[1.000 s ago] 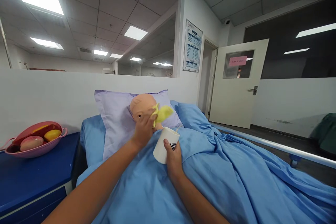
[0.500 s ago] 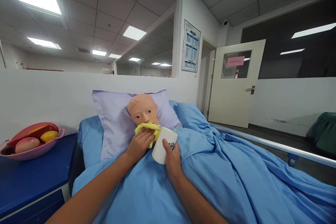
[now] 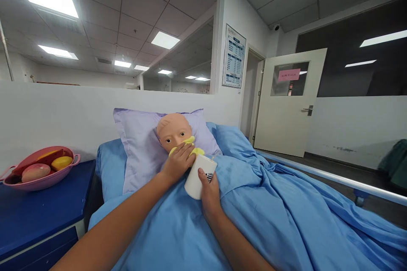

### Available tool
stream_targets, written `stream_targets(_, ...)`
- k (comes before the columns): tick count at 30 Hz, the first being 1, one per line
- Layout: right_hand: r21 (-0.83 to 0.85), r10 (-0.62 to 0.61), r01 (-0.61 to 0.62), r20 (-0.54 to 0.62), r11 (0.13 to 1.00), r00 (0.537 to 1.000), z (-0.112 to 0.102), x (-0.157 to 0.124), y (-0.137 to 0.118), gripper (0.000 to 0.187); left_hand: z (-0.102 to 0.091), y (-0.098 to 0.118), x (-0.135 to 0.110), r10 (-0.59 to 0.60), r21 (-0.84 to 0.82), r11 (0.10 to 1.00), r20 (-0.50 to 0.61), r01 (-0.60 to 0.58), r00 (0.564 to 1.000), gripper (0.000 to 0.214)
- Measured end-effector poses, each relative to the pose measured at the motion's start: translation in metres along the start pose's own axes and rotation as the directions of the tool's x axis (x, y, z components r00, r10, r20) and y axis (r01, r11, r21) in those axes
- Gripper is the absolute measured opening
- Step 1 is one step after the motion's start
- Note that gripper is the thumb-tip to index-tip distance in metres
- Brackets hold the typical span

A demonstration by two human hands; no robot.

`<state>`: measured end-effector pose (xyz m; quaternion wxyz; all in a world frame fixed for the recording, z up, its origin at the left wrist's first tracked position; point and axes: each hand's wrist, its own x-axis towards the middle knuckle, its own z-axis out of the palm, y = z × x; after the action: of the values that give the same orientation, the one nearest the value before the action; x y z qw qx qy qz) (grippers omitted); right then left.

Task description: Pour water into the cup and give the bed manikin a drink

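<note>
A training manikin (image 3: 173, 129) lies in a bed, its head on a lilac pillow (image 3: 140, 144), its body under a blue blanket (image 3: 254, 211). My left hand (image 3: 178, 163) is closed on a yellow cloth (image 3: 189, 145) and presses it against the manikin's mouth and chin. My right hand (image 3: 208, 188) grips a white paper cup (image 3: 199, 173) just below the chin, resting on the blanket. The manikin's lower face is hidden behind the cloth and my fingers.
A blue bedside cabinet (image 3: 38, 211) at the left carries a pink bowl (image 3: 43, 178) of fruit. A metal bed rail (image 3: 333, 178) runs along the right side. A white door (image 3: 288, 101) stands ajar beyond the bed, beside a wall notice (image 3: 233, 57).
My left hand brought the yellow cloth down from the side of the manikin's face to its mouth, then nudged it slightly upward. The cup hand stayed put.
</note>
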<state>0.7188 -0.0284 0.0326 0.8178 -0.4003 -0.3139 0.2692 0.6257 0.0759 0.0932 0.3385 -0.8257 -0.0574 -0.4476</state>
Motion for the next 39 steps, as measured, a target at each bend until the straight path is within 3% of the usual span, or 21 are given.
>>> stream_targets(7, 0.023, 0.032, -0.032, 0.034, 0.999, 0.999, 0.001, -0.003, -0.004, 0.059, -0.008, 0.018, -0.033, -0.048, -0.088, 0.995, 0.043, 0.052, 0.998, 0.020)
stream_targets(10, 0.027, 0.039, -0.040, 0.027, 0.999, 0.999, 0.002, -0.004, -0.006, 0.060, -0.020, 0.015, -0.026, -0.034, -0.129, 0.991, 0.028, 0.038, 0.999, 0.020)
stream_targets(15, 0.008, 0.032, -0.032, 0.029, 0.999, 0.999, 0.001, -0.004, -0.006, 0.057, -0.034, 0.001, 0.009, -0.015, -0.121, 0.993, -0.127, -0.001, 0.992, 0.021)
stream_targets(19, -0.004, 0.038, -0.038, 0.030, 0.999, 0.999, 0.001, -0.003, -0.004, 0.057, -0.024, -0.005, 0.018, 0.010, -0.032, 0.999, -0.142, -0.015, 0.990, 0.016)
stream_targets(23, -0.017, 0.022, -0.022, 0.018, 1.000, 1.000, 0.000, -0.002, -0.001, 0.056, -0.006, -0.003, -0.001, 0.080, 0.045, 0.996, -0.076, -0.077, 0.994, 0.012)
stream_targets(28, -0.003, 0.010, -0.010, 0.042, 1.000, 0.999, 0.001, -0.004, -0.002, 0.054, -0.006, 0.007, -0.025, 0.016, 0.030, 0.999, -0.065, -0.014, 0.998, 0.012)
stream_targets(34, -0.088, 0.063, -0.061, 0.024, 0.994, 0.998, -0.001, -0.006, -0.002, 0.065, -0.020, 0.009, -0.044, -0.124, -0.213, 0.966, 0.126, 0.149, 0.984, 0.019)
stream_targets(39, -0.203, 0.084, -0.085, -0.015, 0.976, 0.996, -0.007, -0.005, 0.008, 0.074, -0.057, -0.018, -0.072, -0.175, -0.474, 0.844, 0.200, 0.252, 0.964, 0.040)
